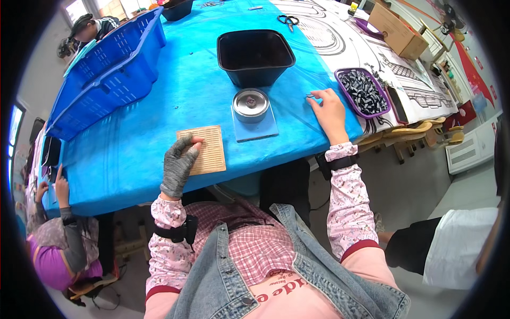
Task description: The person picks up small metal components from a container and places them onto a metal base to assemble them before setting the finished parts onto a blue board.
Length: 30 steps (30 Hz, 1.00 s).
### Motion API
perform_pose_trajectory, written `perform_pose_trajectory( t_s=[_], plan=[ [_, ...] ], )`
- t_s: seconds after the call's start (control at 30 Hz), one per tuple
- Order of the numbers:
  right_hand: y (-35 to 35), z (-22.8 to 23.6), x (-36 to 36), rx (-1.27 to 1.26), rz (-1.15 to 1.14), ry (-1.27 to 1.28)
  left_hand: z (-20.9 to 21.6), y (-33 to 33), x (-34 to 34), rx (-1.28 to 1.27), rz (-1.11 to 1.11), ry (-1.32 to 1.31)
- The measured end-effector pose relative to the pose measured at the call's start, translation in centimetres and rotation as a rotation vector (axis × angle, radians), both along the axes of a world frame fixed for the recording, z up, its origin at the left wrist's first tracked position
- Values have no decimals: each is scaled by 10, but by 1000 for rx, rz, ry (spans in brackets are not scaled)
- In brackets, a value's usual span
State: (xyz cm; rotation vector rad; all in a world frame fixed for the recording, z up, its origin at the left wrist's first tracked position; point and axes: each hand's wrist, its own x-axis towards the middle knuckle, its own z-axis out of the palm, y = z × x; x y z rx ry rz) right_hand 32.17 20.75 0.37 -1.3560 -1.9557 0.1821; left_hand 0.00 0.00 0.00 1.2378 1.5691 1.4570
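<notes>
My left hand [179, 166], in a grey fingerless glove, is closed at the left side of a tan ribbed board [211, 151] near the table's front edge. Thumb and fingertip lie over its surface; the other fingers are hidden. My right hand [330, 112] is bare and pinches a small dark piece [309, 96] over the blue cloth, just left of a purple basket [340, 85] full of small black and grey pieces [365, 93]. Between my hands a round metal tin [251, 104] stands on a flat blue-grey base [257, 131], with a small object inside it.
A deep black tub [255, 66] stands behind the tin. To the left are large blue crates [106, 85]. Black-handled scissors [288, 21] lie farther back; a cardboard box [397, 29] is at the far right. Other people are at the left, far left and right.
</notes>
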Motion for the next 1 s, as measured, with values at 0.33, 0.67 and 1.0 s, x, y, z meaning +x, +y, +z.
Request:
perform_pose_trajectory(
  t_s=[0.33,0.67,1.0],
  plan=[
    [-49,39,-26,-69,197,397,8,-3,3,-5,14,18],
    [-155,85,-82,-483,601,812,84,-21,75,114,-120,127],
    [-166,81,-87,170,559,394,77,-24,81,267,3,324]
  ],
)
